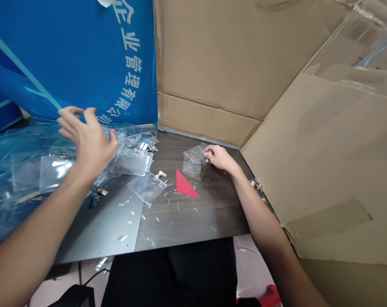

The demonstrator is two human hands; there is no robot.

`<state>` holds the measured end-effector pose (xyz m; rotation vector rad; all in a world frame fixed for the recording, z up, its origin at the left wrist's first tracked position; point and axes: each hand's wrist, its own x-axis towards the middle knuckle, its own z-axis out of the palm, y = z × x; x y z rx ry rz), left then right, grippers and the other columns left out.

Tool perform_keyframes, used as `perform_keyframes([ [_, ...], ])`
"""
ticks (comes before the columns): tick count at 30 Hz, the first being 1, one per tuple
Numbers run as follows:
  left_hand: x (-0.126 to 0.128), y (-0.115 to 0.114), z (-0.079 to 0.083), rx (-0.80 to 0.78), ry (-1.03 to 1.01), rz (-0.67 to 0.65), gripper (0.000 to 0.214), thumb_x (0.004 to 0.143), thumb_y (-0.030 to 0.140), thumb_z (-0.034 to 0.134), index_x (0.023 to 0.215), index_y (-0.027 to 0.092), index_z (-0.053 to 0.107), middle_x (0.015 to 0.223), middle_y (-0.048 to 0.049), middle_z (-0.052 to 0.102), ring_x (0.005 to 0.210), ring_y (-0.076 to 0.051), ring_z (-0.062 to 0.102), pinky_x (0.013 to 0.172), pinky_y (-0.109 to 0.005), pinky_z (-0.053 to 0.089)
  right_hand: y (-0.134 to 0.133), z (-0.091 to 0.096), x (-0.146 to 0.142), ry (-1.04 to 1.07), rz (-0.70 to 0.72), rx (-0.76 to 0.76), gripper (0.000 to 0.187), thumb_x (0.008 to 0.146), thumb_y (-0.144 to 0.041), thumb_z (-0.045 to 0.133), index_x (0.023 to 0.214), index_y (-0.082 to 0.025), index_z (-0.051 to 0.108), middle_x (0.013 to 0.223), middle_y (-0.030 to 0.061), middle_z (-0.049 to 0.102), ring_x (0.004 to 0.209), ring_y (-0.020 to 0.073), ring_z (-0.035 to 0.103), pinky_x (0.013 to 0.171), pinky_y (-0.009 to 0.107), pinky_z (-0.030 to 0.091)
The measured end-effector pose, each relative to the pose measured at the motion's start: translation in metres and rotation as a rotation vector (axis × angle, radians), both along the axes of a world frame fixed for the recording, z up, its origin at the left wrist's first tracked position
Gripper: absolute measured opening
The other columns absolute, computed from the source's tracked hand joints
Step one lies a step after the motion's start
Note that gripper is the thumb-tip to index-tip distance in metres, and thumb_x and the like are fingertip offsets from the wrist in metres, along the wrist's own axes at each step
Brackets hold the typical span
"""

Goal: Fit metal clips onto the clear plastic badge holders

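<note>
My left hand (86,143) hovers with fingers spread above a heap of clear plastic badge holders (53,168) on the left of the table, holding nothing. Farther right, my right hand (219,157) rests on the dark table (212,213), its fingers closed on the edge of a small stack of clear badge holders (194,163). One single clear badge holder with a metal clip (148,186) lies between the hands. A red triangular paper scrap (185,186) sits just in front of the stack.
Brown cardboard sheets (324,170) wall in the back and right side. A blue banner with white characters (85,59) stands at the back left. Small plastic slivers (155,217) are scattered over the tabletop. Loose metal clips (145,147) lie near the heap.
</note>
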<state>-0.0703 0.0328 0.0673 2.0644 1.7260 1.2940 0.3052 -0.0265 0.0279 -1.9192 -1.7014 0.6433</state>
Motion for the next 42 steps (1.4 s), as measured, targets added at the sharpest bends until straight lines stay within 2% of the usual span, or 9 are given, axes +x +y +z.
perform_keyframes([
  [2, 0.013, -0.005, -0.006, 0.124, 0.054, -0.045, 0.059, 0.09, 0.026, 0.081, 0.141, 0.017, 0.053, 0.157, -0.0201, 0.035, 0.154, -0.055, 0.029, 0.128, -0.08, 0.018, 0.0, -0.004, -0.012, 0.113, 0.034, 0.039, 0.011, 0.103, -0.025, 0.068, 0.105, -0.016, 0.074, 0.09, 0.007, 0.084, 0.083, 0.0157, 0.08, 0.087, 0.027, 0.059],
  [5, 0.035, -0.017, -0.021, 0.165, 0.023, -0.376, 0.036, 0.09, 0.03, 0.08, 0.121, 0.019, 0.066, 0.126, -0.0148, 0.058, 0.13, -0.041, 0.056, 0.119, -0.065, 0.044, -0.005, -0.006, -0.034, 0.504, 0.173, 0.094, 0.033, 0.093, -0.047, 0.084, 0.103, -0.018, 0.071, 0.089, 0.0077, 0.085, 0.088, 0.0196, 0.082, 0.089, 0.031, 0.062],
  [9, 0.064, -0.047, -0.041, -0.128, -0.094, -0.767, 0.037, 0.098, 0.046, 0.072, 0.125, 0.021, 0.067, 0.115, -0.0096, 0.073, 0.102, -0.028, 0.073, 0.099, -0.051, 0.062, -0.019, -0.007, -0.07, 0.858, 0.32, 0.185, 0.055, 0.08, -0.067, 0.094, 0.104, -0.024, 0.07, 0.098, 0.0075, 0.088, 0.097, 0.0217, 0.083, 0.097, 0.037, 0.063],
  [11, 0.074, -0.061, -0.047, -0.265, -0.216, -0.851, 0.039, 0.097, 0.047, 0.075, 0.125, 0.022, 0.066, 0.116, -0.0088, 0.076, 0.1, -0.026, 0.077, 0.095, -0.047, 0.065, -0.027, -0.008, -0.084, 0.925, 0.358, 0.182, 0.055, 0.081, -0.069, 0.094, 0.104, -0.026, 0.069, 0.103, 0.007, 0.089, 0.096, 0.022, 0.083, 0.1, 0.041, 0.065],
  [16, 0.08, -0.071, -0.053, -0.355, -0.426, -0.813, 0.031, 0.095, 0.047, 0.079, 0.107, 0.02, 0.068, 0.103, -0.008, 0.08, 0.091, -0.024, 0.08, 0.086, -0.042, 0.067, -0.038, -0.009, -0.101, 0.927, 0.328, 0.201, 0.06, 0.077, -0.072, 0.095, 0.1, -0.027, 0.062, 0.104, 0.0086, 0.089, 0.093, 0.0242, 0.083, 0.094, 0.044, 0.069],
  [25, 0.078, -0.064, -0.058, -0.294, -0.469, -0.72, 0.028, 0.091, 0.041, 0.082, 0.106, 0.019, 0.075, 0.1, -0.0099, 0.082, 0.093, -0.025, 0.08, 0.09, -0.044, 0.069, -0.038, -0.014, -0.103, 0.841, 0.172, 0.339, 0.056, 0.07, -0.058, 0.102, 0.094, -0.025, 0.064, 0.1, 0.0054, 0.083, 0.096, 0.0229, 0.082, 0.094, 0.04, 0.069],
  [32, 0.077, -0.058, -0.06, -0.367, -0.577, -0.724, 0.029, 0.085, 0.036, 0.084, 0.106, 0.018, 0.075, 0.104, -0.0104, 0.082, 0.096, -0.024, 0.08, 0.095, -0.045, 0.067, -0.044, -0.015, -0.106, 0.699, 0.234, 0.403, 0.029, 0.084, -0.043, 0.09, 0.095, -0.025, 0.071, 0.1, 0.0043, 0.082, 0.096, 0.0227, 0.08, 0.097, 0.042, 0.067],
  [38, 0.075, -0.058, -0.059, -0.32, -0.556, -0.718, 0.023, 0.088, 0.033, 0.079, 0.104, 0.018, 0.073, 0.088, -0.0049, 0.076, 0.082, -0.021, 0.074, 0.079, -0.037, 0.064, -0.046, -0.018, -0.103, 0.371, 0.298, 0.513, 0.025, 0.09, -0.02, 0.068, 0.113, -0.026, 0.075, 0.098, 0.0029, 0.074, 0.089, 0.0206, 0.073, 0.092, 0.039, 0.064],
  [42, 0.077, -0.062, -0.055, -0.274, -0.443, -0.734, 0.018, 0.096, 0.036, 0.071, 0.098, 0.018, 0.074, 0.085, -0.0052, 0.076, 0.079, -0.02, 0.073, 0.078, -0.037, 0.061, -0.044, -0.022, -0.102, 0.145, 0.309, 0.546, 0.023, 0.088, -0.011, 0.063, 0.104, -0.024, 0.074, 0.098, 0.0047, 0.071, 0.091, 0.0217, 0.07, 0.089, 0.037, 0.06],
])
